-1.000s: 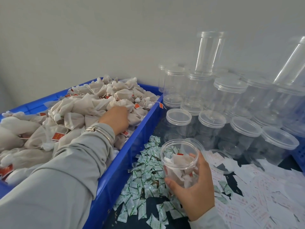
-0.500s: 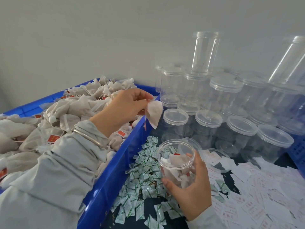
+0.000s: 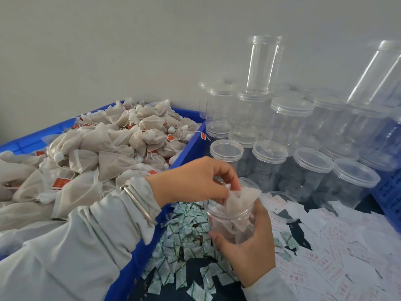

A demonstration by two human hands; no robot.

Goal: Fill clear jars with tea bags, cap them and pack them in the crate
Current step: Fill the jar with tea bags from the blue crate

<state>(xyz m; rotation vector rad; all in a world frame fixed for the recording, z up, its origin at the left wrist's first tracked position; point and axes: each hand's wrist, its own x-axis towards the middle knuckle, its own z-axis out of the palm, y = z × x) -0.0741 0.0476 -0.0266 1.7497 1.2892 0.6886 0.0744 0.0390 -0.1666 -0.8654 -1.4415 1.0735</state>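
My right hand [image 3: 249,248] grips a clear open jar [image 3: 230,222] partly filled with tea bags, low in the middle of the view. My left hand [image 3: 195,181] is over the jar's mouth and pinches a beige tea bag [image 3: 240,198], whose lower end is inside the rim. A blue crate [image 3: 152,250] on the left is heaped with more tea bags [image 3: 104,153] with red tags. Several capped empty jars [image 3: 308,166] stand stacked behind the held jar.
Small green-and-white sachets [image 3: 184,253] lie scattered on the dark table beside the crate. White printed slips [image 3: 329,255] cover the table at right. Loose clear lids [image 3: 282,203] lie behind my right hand. A second blue crate's edge [image 3: 388,192] shows at far right.
My left hand lifted a tea bag out of the blue crate and carried it right and down to the jar's mouth. My right hand kept hold of the jar.
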